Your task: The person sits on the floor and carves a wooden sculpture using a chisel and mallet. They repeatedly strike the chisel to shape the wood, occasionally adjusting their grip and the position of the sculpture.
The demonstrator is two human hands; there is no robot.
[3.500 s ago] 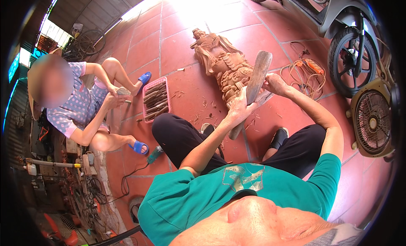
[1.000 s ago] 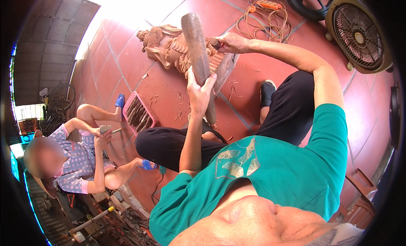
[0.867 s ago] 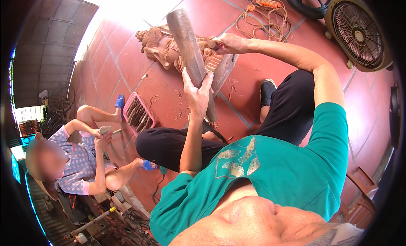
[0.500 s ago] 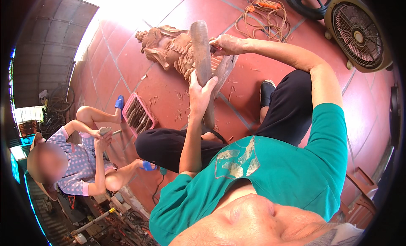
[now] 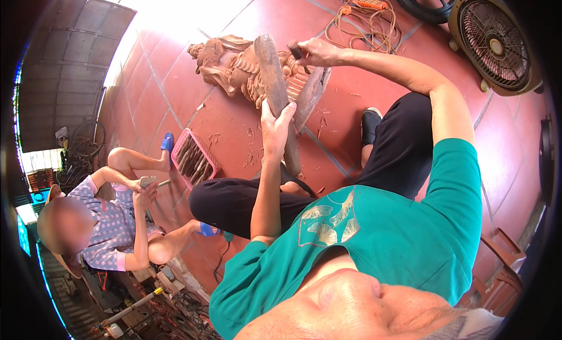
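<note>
Tipped left since a moment ago, the wooden club (image 5: 268,65) is gripped by the left hand (image 5: 275,128); a gap is left beside the dark tool (image 5: 294,50) clasped in the right hand (image 5: 320,52), by the carved statue (image 5: 239,68) on the floor (image 5: 345,126).

Head-worn fisheye, looking down over hands (image 5: 276,129).
</note>
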